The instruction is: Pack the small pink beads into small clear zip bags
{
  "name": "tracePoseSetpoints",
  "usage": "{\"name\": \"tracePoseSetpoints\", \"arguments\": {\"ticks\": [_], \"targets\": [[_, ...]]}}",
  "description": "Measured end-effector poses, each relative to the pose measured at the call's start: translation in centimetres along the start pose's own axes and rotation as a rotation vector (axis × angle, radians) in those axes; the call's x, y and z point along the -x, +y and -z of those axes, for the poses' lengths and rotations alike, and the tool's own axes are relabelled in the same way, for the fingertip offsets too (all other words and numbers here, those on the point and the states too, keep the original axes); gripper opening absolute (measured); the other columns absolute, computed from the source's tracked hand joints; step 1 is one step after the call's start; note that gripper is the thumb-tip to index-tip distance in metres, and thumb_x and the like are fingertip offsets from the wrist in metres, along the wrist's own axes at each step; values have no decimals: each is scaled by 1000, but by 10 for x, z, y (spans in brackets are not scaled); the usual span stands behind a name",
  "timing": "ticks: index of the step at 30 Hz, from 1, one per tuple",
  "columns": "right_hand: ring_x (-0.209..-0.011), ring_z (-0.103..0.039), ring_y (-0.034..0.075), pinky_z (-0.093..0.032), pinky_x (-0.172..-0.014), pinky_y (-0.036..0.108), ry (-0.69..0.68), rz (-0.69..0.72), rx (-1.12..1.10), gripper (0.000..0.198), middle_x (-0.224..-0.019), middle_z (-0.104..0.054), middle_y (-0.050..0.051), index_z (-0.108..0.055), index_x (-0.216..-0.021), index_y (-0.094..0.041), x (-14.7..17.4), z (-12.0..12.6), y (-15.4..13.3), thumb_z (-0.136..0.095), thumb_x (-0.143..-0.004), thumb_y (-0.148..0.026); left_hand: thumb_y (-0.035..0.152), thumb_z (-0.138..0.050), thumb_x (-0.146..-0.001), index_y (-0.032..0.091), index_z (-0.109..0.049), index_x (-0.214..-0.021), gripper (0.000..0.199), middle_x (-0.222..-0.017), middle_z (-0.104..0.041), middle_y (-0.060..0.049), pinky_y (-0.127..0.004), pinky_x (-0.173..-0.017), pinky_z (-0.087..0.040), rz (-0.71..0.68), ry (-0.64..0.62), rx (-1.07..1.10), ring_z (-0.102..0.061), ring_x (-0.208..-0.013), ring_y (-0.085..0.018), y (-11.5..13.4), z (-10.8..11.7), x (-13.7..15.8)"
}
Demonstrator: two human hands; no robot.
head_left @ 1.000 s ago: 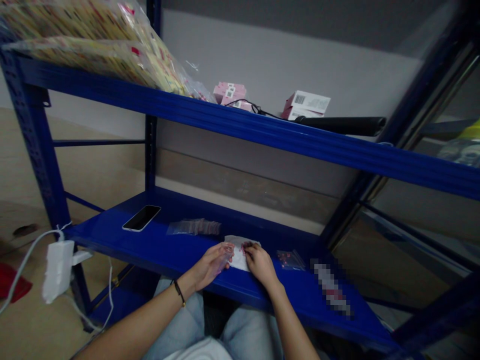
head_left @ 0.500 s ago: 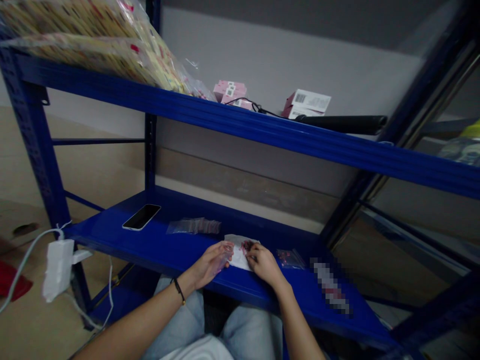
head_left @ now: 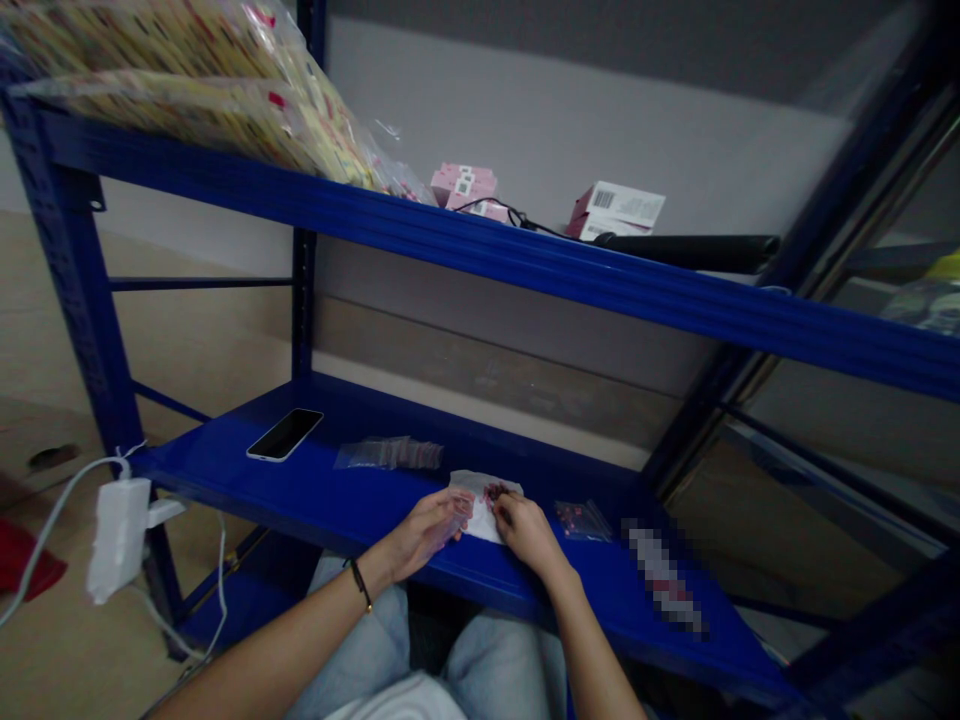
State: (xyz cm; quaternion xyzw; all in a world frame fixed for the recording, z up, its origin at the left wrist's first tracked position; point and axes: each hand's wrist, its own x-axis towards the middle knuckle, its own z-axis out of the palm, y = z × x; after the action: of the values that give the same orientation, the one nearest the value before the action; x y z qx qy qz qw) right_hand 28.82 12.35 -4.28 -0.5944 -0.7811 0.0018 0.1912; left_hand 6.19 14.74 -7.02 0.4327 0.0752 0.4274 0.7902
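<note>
My left hand [head_left: 426,535] is closed around a small clear plastic bag [head_left: 456,508], held over the left edge of a white sheet [head_left: 480,522]. On that sheet lies a little heap of dark red and pink pieces [head_left: 496,492], too small to name. My right hand [head_left: 527,532] rests at the heap with its fingers bent together; whatever they pinch is hidden. Just right of it is a clear zip bag [head_left: 581,520] with some of the same reddish pieces inside. A row of overlapping clear bags [head_left: 394,453] lies behind my left hand.
A phone [head_left: 286,435] lies left on the blue shelf [head_left: 300,498]. A blurred-out packet [head_left: 664,578] is at the right. The upper shelf beam [head_left: 480,236] crosses above my hands, with pink boxes [head_left: 469,187] and a large filled plastic bag [head_left: 202,90] on it. A white power strip [head_left: 118,540] hangs left.
My left hand has turned slightly and the clear bag in it has shifted a little. My right hand's fingers have moved slightly at the heap.
</note>
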Motion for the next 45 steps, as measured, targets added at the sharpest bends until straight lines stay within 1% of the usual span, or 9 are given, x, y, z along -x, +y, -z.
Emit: {"name": "tracePoseSetpoints", "arguments": {"ticks": [8, 15, 20, 24, 27, 31, 33, 37, 45], "targets": [[-83, -60, 18, -40, -74, 25, 40, 12, -123, 14, -91, -66, 6, -62, -84, -18, -1, -1, 0, -50, -84, -11, 42, -81, -74, 12, -70, -110, 48, -97, -64, -12, -26, -67, -42, 8, 29, -23, -60, -84, -20, 2, -5, 1], [-69, -54, 15, -39, -64, 24, 170, 14, -497, 12, -78, -62, 0, -66, -91, -20, -4, 39, -36, -56, -90, -26, 36, -77, -81, 13, -68, -114, 41, -102, -66, -12, -25, -68, -40, 12, 21, -93, -60, -88, -19, 1, -7, 0], [-98, -58, 18, -42, -90, 30, 57, 234, -506, 20, -103, -65, 4, -70, -97, -22, 1, 62, -68, -52, -90, -14, 39, -76, -81, 14, -68, -117, 45, -102, -67, -11, -25, -70, -40, 19, 3, -107, -60, -88, -19, 3, -14, 4], [-111, -54, 20, -40, -97, 32, 9, 229, -458, 17, -119, -57, 5, -71, -95, -23, 9, 65, -72, -58, -87, -15, 47, -70, -84, 14, -67, -117, 47, -98, -66, -10, -26, -69, -41, 76, -18, -112, -60, -82, -18, 6, -18, 7], [-102, -56, 18, -42, -89, 30, -3, 169, -487, 13, -113, -59, 5, -70, -92, -22, 16, 63, -71, -57, -91, -21, 52, -56, -93, 16, -67, -112, 42, -93, -65, -7, -27, -70, -41, 60, 24, -374, -58, -81, -18, 13, -23, 10], [-78, -55, 15, -40, -72, 26, 12, 61, -582, 12, -83, -61, 1, -68, -87, -20, 32, 50, -71, -58, -92, -27, 42, -53, -97, 16, -68, -86, 32, -88, -63, -4, -27, -77, -40, -250, 43, -929, -56, -84, -18, 31, -33, 18], [-72, -52, 14, -39, -68, 25, 43, -27, -706, 14, -79, -59, 0, -67, -99, -21, 42, 37, -70, -61, -91, -31, 37, -52, -98, 16, -67, -83, 30, -86, -63, -3, -26, -76, -39, -320, 25, -1077, -56, -82, -17, 40, -38, 26], [-69, -48, 13, -36, -64, 24, 40, -120, -912, 25, -75, -55, -1, -65, -99, -19, 59, 16, -70, -62, -90, -42, 32, -52, -99, 18, -70, -85, 26, -83, -65, -3, -25, -72, -39, -308, -37, -1207, -58, -79, -16, 46, -40, 39], [-72, -51, 13, -35, -66, 24, 65, -12, -794, 32, -75, -58, 0, -68, -81, -17, 66, 23, -78, -54, -95, -42, 33, -62, -93, 20, -76, -87, 20, -80, -71, -4, -25, -67, -41, -267, -11, -1238, -61, -73, -16, 39, -29, 51]]}}
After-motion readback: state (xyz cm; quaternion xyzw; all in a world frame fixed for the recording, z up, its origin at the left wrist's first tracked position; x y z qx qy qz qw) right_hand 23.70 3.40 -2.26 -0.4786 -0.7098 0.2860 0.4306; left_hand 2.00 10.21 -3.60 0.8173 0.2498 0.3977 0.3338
